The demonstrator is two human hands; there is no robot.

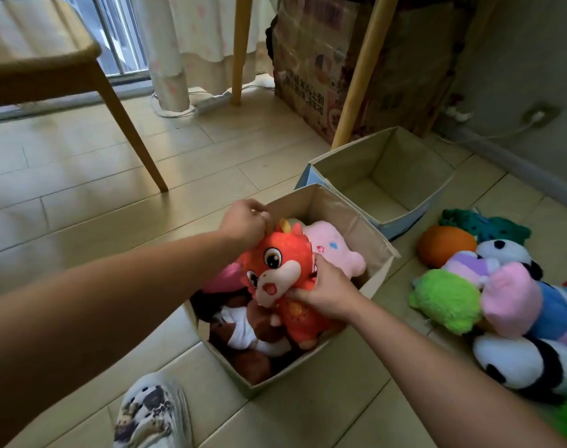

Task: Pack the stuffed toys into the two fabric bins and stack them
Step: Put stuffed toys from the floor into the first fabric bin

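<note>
Toys [489, 295] heaped right of near bin [377, 253] — left hand [245, 223] and right hand [324, 292] grasping red dragon [283, 263].

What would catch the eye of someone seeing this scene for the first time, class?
First the bright red dragon toy, held by both hands over the near bin, which is already crowded with toys. The left hand holds its head and the right hand grips it under the snout. Next, the pile of toys on the floor to the right, and the empty bin behind.
</note>
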